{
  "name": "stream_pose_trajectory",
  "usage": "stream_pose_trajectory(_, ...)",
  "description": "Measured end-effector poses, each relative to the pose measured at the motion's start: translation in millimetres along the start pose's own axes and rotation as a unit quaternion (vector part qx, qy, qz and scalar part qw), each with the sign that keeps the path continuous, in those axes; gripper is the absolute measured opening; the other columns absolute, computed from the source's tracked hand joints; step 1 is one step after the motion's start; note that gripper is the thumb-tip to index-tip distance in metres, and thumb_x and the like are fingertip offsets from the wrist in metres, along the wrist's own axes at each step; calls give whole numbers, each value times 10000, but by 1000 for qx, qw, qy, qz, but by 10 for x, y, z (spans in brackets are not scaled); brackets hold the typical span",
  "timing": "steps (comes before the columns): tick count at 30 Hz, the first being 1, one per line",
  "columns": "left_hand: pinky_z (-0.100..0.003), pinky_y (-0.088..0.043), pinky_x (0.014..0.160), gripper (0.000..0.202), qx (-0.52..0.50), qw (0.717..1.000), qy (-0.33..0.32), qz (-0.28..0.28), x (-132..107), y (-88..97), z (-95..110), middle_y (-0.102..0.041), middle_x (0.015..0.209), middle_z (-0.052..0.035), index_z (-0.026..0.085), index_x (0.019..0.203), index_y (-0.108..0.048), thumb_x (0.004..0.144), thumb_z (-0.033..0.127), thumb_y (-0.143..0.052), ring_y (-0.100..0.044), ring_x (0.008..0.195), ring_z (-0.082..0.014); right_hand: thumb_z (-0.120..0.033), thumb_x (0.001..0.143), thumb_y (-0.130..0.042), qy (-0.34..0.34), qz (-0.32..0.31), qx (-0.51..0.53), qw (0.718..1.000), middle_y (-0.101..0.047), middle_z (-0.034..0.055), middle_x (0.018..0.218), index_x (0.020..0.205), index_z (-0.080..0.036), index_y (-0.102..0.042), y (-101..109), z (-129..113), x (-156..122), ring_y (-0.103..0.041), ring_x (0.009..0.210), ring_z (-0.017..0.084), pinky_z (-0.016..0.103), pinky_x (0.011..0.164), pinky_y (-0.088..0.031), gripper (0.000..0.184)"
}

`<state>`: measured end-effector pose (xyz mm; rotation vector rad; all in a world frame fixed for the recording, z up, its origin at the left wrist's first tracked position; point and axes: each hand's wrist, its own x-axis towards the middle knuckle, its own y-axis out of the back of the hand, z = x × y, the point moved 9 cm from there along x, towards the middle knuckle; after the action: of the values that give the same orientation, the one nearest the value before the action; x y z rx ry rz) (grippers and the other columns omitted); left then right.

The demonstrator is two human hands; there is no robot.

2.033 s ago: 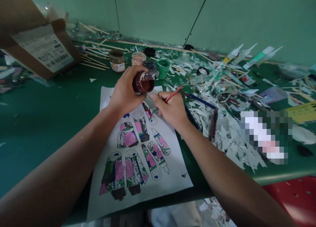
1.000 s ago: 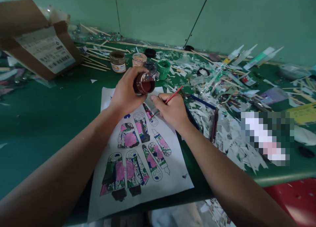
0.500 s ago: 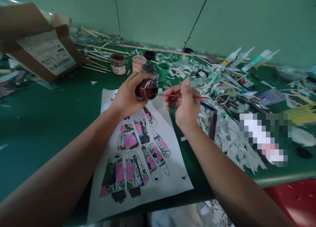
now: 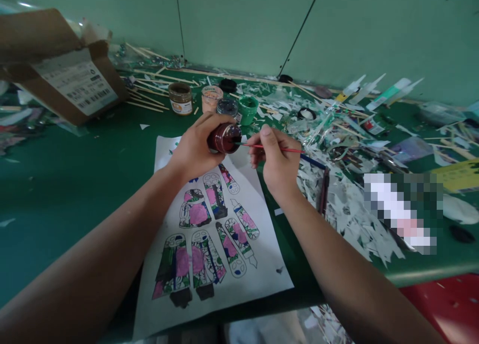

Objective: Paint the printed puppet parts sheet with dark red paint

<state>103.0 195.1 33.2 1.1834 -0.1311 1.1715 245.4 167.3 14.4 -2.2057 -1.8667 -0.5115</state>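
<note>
My left hand (image 4: 198,139) is wrapped round a jar of dark red paint (image 4: 223,137), tilted with its mouth toward the right. Between the pinched fingers of my right hand (image 4: 279,157) is a thin red paintbrush (image 4: 277,147), its tip inside the jar's mouth. Below both hands lies a white paper sheet (image 4: 247,279) printed with outlined shapes, partly coloured pink, green, blue and black. My left hand and the jar hide part of the sheet's upper area.
Open paint jars stand behind my hands: brown (image 4: 180,98), peach (image 4: 211,98), dark (image 4: 226,107) and green (image 4: 248,109). A cardboard box (image 4: 67,75) sits at the left. Paper scraps (image 4: 348,224), wooden sticks (image 4: 149,92) and glue bottles (image 4: 389,93) cover the back and right.
The paintbrush has moved left, its tip going deeper into the jar. My right hand has shifted slightly left with it; my left hand still holds the jar.
</note>
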Motion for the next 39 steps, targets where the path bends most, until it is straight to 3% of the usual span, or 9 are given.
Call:
stream_pose_trajectory(5, -352, -507, 884, 506, -2, 1000, -2, -6, 0, -11, 2, -609, 1165, -71, 229, 1178, -555, 688, 140, -646, -599, 1080, -241, -567, 883, -494, -29, -5, -12, 999, -577, -15, 621, 737, -231, -593, -15, 51, 17, -519, 463, 83, 240, 420, -416, 379)
stream_pose_trajectory(10, -345, -512, 862, 515, 11, 1000, 16, 4, -2, 3, -37, -615, 1149, -60, 241, 1173, -539, 681, 150, -664, -608, 1051, -241, -672, 903, -313, -89, 15, 25, 996, -549, -7, 545, 684, -223, -546, 28, 155, 36, -508, 424, 89, 249, 427, -436, 551)
stream_pose_trajectory(14, -353, -518, 855, 510, 22, 999, 28, 8, -5, 15, -58, -614, 1144, -69, 230, 1163, -532, 684, 174, -697, -612, 1040, -251, -679, 906, -275, -107, 31, 48, 993, -525, -7, 493, 637, -221, -537, 67, 179, 34, -496, 398, 95, 259, 432, -444, 592)
stream_pose_trajectory(18, -377, -523, 885, 489, 26, 999, 39, 28, -11, 64, -67, -617, 1157, -63, 237, 1156, -522, 703, 204, -704, -609, 1065, -260, -689, 880, -356, -100, 22, 35, 994, -476, -28, 425, 569, -228, -513, 32, 181, 29, -461, 366, 89, 261, 440, -453, 578)
stream_pose_trajectory(24, -403, -532, 920, 462, 30, 996, 52, 65, -18, 138, -84, -611, 1201, -62, 252, 1156, -511, 734, 188, -687, -598, 1109, -262, -615, 835, -540, -113, -79, 4, 991, -441, -55, 395, 525, -224, -514, -226, 266, -40, -430, 356, 68, 238, 426, -421, 499)
stream_pose_trajectory(39, -415, -549, 888, 447, 35, 996, 54, 56, -13, 113, -105, -624, 1166, -67, 246, 1140, -509, 734, 181, -685, -610, 1087, -269, -434, 876, -574, -57, -89, -92, 990, -492, -52, 393, 494, -199, -496, -225, 166, -33, -446, 373, 49, 225, 459, -375, 455)
